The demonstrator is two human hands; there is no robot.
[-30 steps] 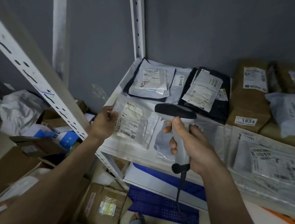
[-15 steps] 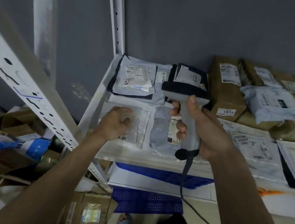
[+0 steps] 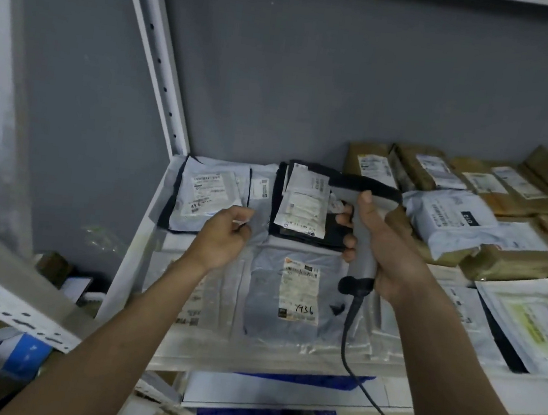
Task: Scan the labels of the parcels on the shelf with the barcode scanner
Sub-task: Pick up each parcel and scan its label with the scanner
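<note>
Parcels lie flat over the shelf [image 3: 146, 340]: a grey mailer with a handwritten number [image 3: 289, 292] at the front, a black parcel [image 3: 303, 207] behind it, a pale mailer [image 3: 203, 195] in the back left corner, and brown boxes [image 3: 408, 168] stacked to the right. The right hand [image 3: 388, 249] has its grip wrapped around the handle of the barcode scanner [image 3: 365, 215], whose head sits over the black parcel's label, the cable [image 3: 348, 347] hanging off the shelf's front edge. The left hand [image 3: 224, 235] hovers over the gap between the pale mailer and the black parcel, fingers curled; a pale scrap shows at the fingertips, but I cannot tell whether it is pinched or merely lies behind.

The likeliest fault is a wrong read: several labels overlap on the black parcel, so the beam may catch a neighbour's code. Glossy film could also throw glare. The trailing cable may snag or drag the front mailer off the edge.

Room is tight on the left, where the upright post [image 3: 162, 90] and the slanted rail [image 3: 13, 292] close in; the right side is crowded with stacked boxes.
</note>
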